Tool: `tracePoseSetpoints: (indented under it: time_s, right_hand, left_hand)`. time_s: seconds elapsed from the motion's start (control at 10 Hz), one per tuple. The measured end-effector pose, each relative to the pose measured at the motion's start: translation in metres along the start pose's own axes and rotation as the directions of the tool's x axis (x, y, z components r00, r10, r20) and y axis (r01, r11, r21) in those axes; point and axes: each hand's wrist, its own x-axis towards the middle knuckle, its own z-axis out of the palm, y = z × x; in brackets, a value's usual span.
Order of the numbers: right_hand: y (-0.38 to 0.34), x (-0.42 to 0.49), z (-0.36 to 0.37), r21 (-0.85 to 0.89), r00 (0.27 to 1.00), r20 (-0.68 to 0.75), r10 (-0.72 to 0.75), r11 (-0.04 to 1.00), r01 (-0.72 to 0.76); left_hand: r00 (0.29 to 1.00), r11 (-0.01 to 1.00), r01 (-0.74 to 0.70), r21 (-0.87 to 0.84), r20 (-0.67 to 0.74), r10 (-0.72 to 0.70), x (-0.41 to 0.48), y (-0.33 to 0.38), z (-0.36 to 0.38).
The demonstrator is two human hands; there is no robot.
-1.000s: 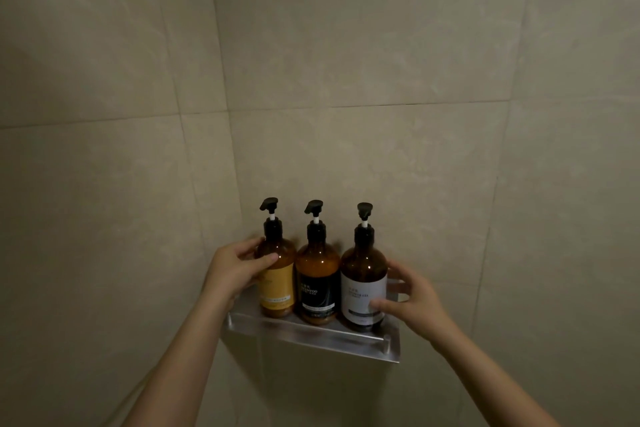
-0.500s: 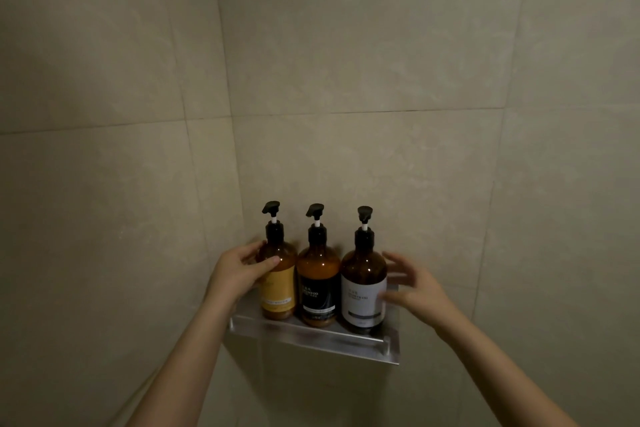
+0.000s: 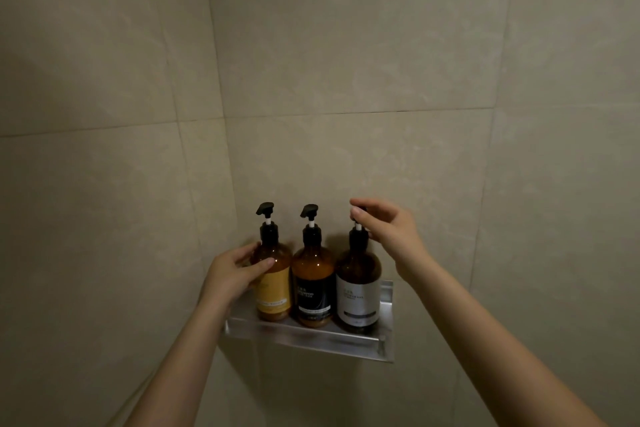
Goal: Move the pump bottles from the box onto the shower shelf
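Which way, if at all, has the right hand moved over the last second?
Yes. Against the shelf, the right hand has risen from the side of the white-label bottle to pinch its pump head; the left hand grips the yellow-label bottle.

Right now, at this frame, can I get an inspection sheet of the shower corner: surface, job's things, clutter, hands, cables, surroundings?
Surface: metal shelf in the wall corner, carrying three bottles.
Job's things: yellow-label bottle, black-label bottle and white-label bottle, upright in a row, left to right.
Clutter: nothing seen.
Hands: left hand grips the yellow-label bottle's body; right hand pinches the white-label bottle at its pump top.
Cables: nothing seen.
Surroundings: beige tiled wall, dim light.
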Motion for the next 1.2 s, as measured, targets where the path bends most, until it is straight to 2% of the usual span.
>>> tracePoseSetpoints:
  time_s: [0.2,0.4,0.5,0.6,0.9,1.1,1.2]
  right_hand:
    - [0.001,0.002,0.002,-0.027,1.0,-0.02,-0.012,1.0,0.012]
    - [0.026,-0.019,-0.017,0.064,0.992,-0.119,0.047,0.997,-0.039]
    - [0.055,-0.044,-0.027,-0.086,0.995,-0.048,0.092,0.992,-0.096]
    - [0.069,-0.05,-0.028,-0.121,0.993,-0.038,0.109,0.986,-0.113]
    - [0.072,-0.053,-0.025,-0.139,0.993,-0.084,0.08,0.986,-0.091]
    - [0.071,-0.057,-0.022,-0.162,0.995,-0.076,0.065,0.984,-0.077]
    - [0.058,-0.053,-0.028,-0.198,0.986,-0.028,0.167,0.965,-0.169]
  left_hand:
    - [1.0,1.0,0.007,-0.014,0.002,-0.007,0.002,-0.003,0.0]
    - [1.0,1.0,-0.004,0.004,0.002,0.004,0.003,-0.004,-0.002]
    - [1.0,1.0,-0.005,-0.004,0.005,0.005,0.003,-0.004,-0.001]
    - [1.0,1.0,-0.018,0.016,0.003,0.018,0.006,-0.007,-0.002]
    - [1.0,0.997,-0.012,0.07,0.0,0.012,0.007,-0.011,-0.005]
    - [0.999,0.984,-0.039,0.173,0.005,0.038,0.001,-0.006,-0.004]
    - [1.0,0.987,-0.022,0.156,-0.004,0.023,-0.009,0.006,-0.001]
